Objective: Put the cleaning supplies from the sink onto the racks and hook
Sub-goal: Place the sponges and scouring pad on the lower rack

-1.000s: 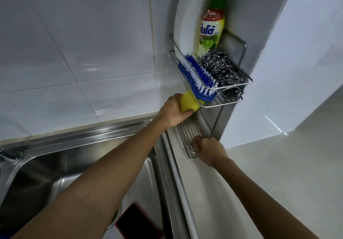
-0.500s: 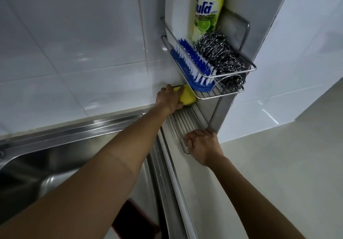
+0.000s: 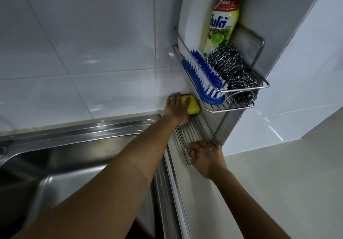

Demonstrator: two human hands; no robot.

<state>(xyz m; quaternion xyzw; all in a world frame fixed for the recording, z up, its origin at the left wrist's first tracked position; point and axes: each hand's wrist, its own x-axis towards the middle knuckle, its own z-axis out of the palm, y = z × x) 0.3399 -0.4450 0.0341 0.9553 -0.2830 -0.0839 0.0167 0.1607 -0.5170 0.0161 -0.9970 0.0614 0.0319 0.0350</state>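
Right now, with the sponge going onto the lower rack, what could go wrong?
The yellow sponge sits at the lower rack's far end under the left hand; released carelessly, it might roll off. The blue scrub brush overhangs the upper rack just above, so a lifting hand could knock it.

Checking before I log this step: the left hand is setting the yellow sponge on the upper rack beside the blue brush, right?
Not quite. In the head view the left hand sets the yellow sponge on the lower rack, beneath the upper rack holding the blue brush.
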